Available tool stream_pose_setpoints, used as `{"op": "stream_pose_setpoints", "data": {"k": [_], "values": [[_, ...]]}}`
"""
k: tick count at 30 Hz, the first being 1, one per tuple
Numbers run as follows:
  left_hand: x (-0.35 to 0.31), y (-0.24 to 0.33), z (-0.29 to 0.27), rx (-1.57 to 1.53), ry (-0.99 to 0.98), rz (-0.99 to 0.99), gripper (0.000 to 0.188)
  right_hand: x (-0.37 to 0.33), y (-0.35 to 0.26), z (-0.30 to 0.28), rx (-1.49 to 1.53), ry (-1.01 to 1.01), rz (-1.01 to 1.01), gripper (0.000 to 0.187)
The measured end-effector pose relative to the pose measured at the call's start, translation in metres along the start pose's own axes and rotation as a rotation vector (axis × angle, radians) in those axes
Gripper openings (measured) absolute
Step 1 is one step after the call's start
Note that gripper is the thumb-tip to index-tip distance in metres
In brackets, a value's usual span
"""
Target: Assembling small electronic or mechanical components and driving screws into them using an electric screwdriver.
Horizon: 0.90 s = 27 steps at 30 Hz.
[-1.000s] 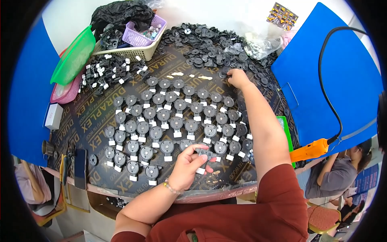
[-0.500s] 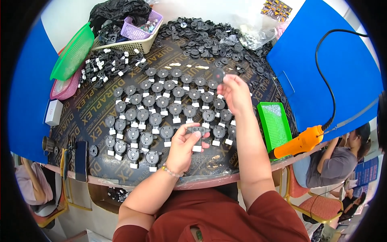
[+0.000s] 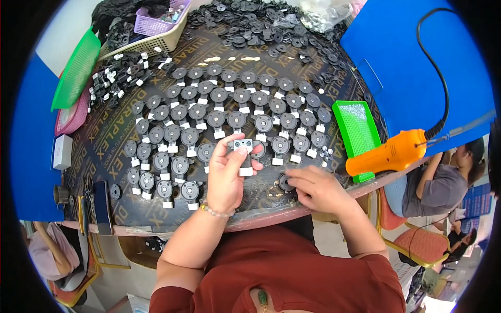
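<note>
My left hand is closed around a small black plastic housing with a white tab, its thumb pressed on the front face. Low on the right, close to the table's near edge, my right hand has its fingers curled, with the fingertips at the edge of a round black disc. Its thumb is mostly hidden. Spread beyond both hands are several rows of round black assemblies with white tabs. A cluster of small silvery pieces lies right of them.
A green tray stands at the right, with an orange corded power tool across its near end. Loose black discs are heaped at the back. Tabbed parts pile up by the green basket. A phone lies at left.
My right hand has come down from the far rows to the near table edge with the black disc. My left hand still holds the housing. The whole view has shifted a little.
</note>
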<state>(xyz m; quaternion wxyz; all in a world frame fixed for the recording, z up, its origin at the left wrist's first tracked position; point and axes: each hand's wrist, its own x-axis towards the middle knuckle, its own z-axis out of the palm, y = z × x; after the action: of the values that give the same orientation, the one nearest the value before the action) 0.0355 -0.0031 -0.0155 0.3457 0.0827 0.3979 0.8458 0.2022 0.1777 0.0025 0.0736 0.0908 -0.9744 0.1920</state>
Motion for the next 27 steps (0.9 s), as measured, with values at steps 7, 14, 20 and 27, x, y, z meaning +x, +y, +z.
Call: {"op": "stream_pose_setpoints", "data": {"k": [7,14,20,27], "values": [[-0.002,-0.002,0.001,0.090,-0.039,-0.052,0.032,0.011,-0.023,0.023,-0.106,-0.025,0.503,0.042],[-0.004,-0.003,0.002,0.104,-0.159,-0.219,0.034,0.042,-0.018,-0.010,0.295,0.385,0.253,0.051],[-0.004,-0.014,0.001,0.098,-0.167,-0.220,0.029,0.064,-0.017,-0.013,0.358,0.288,0.140,0.051],[-0.004,-0.017,-0.003,0.053,-0.188,-0.205,0.033,0.069,-0.019,-0.016,0.242,0.224,0.100,0.050]]}}
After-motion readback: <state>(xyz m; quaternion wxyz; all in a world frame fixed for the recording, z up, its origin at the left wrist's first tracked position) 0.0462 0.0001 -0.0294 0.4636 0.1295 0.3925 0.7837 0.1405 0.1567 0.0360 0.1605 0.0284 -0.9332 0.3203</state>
